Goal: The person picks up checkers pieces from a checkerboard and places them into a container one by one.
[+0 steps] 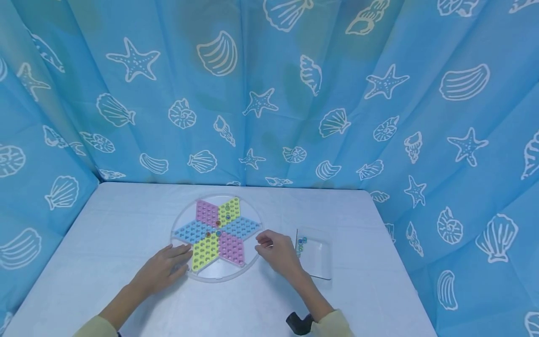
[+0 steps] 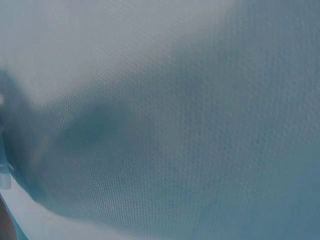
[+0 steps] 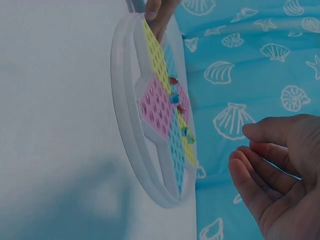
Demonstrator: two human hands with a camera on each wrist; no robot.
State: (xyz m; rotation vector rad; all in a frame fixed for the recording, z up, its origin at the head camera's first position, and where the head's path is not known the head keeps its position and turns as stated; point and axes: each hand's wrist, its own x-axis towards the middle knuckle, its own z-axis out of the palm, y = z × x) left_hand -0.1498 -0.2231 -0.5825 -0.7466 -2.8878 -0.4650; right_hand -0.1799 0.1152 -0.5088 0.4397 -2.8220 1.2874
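A round Chinese checkers board (image 1: 206,280) with a star of yellow, pink and blue sections lies on the table. Several glass marbles (image 3: 174,98), red, blue and green, sit in its holes near the middle and in the far yellow section. My left hand (image 1: 161,270) rests with extended fingers at the board's near left edge. Just off the board's right side hovers my right hand (image 1: 278,252), its fingers loosely bent. In the right wrist view, thumb and fingers stand apart with nothing visible between them.
To the right of my right hand, a clear plastic box (image 1: 321,257) holds several marbles (image 1: 301,246) along its left side. White cloth covers the table (image 1: 370,290). A blue curtain (image 1: 261,131) with shells and starfish hangs behind. The left wrist view shows mostly blurred cloth.
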